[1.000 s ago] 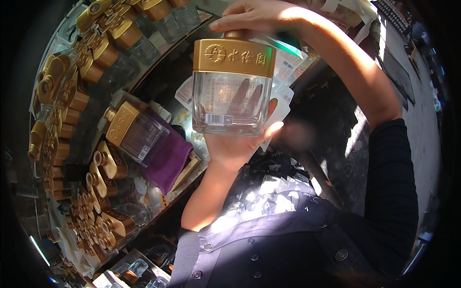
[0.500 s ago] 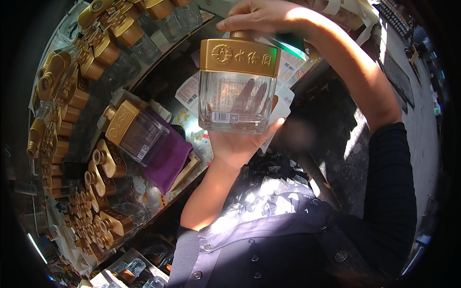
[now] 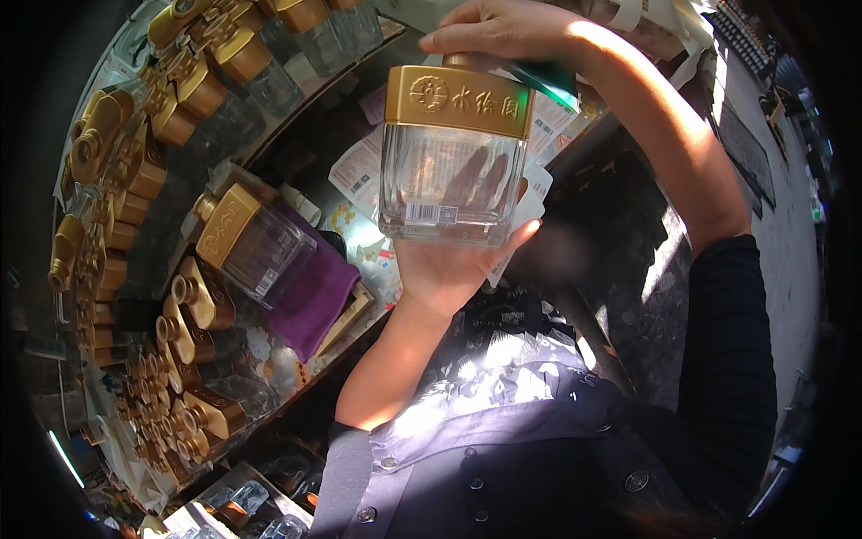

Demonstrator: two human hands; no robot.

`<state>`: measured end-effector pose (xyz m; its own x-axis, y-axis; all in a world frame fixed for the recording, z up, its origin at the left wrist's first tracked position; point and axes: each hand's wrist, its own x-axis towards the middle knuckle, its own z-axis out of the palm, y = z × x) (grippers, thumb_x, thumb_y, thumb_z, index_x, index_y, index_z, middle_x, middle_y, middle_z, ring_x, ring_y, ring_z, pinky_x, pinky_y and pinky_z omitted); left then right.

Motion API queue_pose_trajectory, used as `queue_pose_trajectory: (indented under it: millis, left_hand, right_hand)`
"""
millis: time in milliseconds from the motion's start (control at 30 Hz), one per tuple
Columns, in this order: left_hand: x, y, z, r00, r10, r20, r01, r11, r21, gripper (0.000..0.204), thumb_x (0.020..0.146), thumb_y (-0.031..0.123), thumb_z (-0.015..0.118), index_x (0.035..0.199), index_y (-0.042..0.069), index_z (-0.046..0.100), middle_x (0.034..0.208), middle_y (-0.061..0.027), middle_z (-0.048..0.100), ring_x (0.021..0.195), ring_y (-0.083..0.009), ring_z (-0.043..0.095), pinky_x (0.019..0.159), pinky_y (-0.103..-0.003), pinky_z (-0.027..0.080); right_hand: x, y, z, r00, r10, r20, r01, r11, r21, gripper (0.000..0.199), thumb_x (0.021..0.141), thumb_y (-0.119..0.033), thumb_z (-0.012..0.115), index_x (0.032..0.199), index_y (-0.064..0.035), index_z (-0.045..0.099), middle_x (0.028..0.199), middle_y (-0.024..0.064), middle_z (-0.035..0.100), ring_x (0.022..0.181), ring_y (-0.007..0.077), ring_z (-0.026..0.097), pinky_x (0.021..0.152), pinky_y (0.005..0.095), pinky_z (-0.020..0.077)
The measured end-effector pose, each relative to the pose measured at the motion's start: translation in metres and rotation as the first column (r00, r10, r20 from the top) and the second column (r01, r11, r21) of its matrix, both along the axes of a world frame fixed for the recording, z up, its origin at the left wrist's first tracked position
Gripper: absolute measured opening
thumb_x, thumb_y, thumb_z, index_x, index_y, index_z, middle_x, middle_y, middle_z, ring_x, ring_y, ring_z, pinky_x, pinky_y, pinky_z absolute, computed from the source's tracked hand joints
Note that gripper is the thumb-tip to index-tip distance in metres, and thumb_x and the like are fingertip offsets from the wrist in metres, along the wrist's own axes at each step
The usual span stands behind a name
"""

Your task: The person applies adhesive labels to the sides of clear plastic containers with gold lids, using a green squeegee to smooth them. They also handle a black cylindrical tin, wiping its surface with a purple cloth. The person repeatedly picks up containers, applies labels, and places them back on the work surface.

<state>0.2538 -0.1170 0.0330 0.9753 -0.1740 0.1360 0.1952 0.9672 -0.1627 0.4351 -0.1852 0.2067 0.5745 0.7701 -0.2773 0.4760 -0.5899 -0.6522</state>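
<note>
Rows of gold-shouldered glass bottles (image 3: 135, 180) at left; one bottle lying on a purple cloth (image 3: 314, 301). Centre: clear square bottle (image 3: 449, 171), gold shoulder, raised upright, base cupped in left hand (image 3: 449, 269), fingers wrapped behind. Right hand (image 3: 503, 31) closed over its cap.

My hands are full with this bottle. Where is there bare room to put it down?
Little is free. The one dark bare strip lies between the far bottle row and the lying bottle on the purple cloth. Paper labels cover the middle; bottles pack the left.
</note>
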Motion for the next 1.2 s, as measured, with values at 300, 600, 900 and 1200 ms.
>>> queue_pose_trajectory:
  millis: [300, 600, 900, 1200]
  left_hand:
    - [0.003, 0.000, 0.000, 1.000, 0.007, -0.021, -0.006, 0.998, 0.058, 0.079, 0.091, 0.064, 0.035, 0.147, 0.009, 0.026, 0.148, -0.0113, 0.033, 0.136, -0.0325, 0.032, 0.109, -0.063, 0.020]
    - [0.002, 0.001, 0.000, 1.000, -0.001, -0.012, 0.001, 1.000, -0.007, 0.081, 0.089, 0.063, 0.041, 0.148, 0.009, 0.024, 0.150, -0.0141, 0.030, 0.140, -0.0361, 0.020, 0.111, -0.065, 0.015]
    - [0.003, 0.001, 0.003, 0.999, 0.026, -0.033, -0.024, 0.998, 0.057, 0.080, 0.089, 0.062, 0.040, 0.147, 0.008, 0.025, 0.148, -0.0148, 0.032, 0.139, -0.0374, 0.023, 0.110, -0.065, 0.018]
    - [-0.025, 0.015, -0.021, 0.945, 0.154, -0.288, 0.009, 0.870, 0.494, 0.074, 0.095, 0.054, 0.041, 0.142, -0.003, 0.028, 0.134, -0.0190, 0.044, 0.126, -0.0308, 0.044, 0.105, -0.048, 0.038]
  right_hand:
    - [0.015, 0.004, -0.017, 0.996, -0.009, -0.085, 0.011, 1.000, 0.023, 0.037, 0.092, -0.041, 0.058, 0.095, -0.0061, 0.068, 0.084, 0.0004, 0.065, 0.074, 0.0095, 0.056, 0.069, 0.0274, 0.0466]
    - [-0.003, 0.002, 0.000, 0.999, -0.044, 0.008, 0.044, 0.999, -0.016, 0.038, 0.091, -0.043, 0.058, 0.098, -0.0071, 0.068, 0.088, 0.0012, 0.065, 0.077, 0.0103, 0.057, 0.069, 0.0269, 0.0466]
    - [0.014, 0.004, -0.016, 0.999, -0.030, -0.010, 0.031, 0.998, 0.046, 0.036, 0.092, -0.038, 0.058, 0.094, -0.0032, 0.067, 0.081, 0.0003, 0.063, 0.073, 0.0097, 0.056, 0.065, 0.0266, 0.0457]
    - [0.080, -0.003, -0.046, 0.921, 0.148, 0.362, -0.222, 0.960, 0.172, 0.033, 0.094, -0.038, 0.055, 0.084, -0.0067, 0.060, 0.067, -0.0040, 0.050, 0.060, 0.0029, 0.046, 0.054, 0.0217, 0.0374]
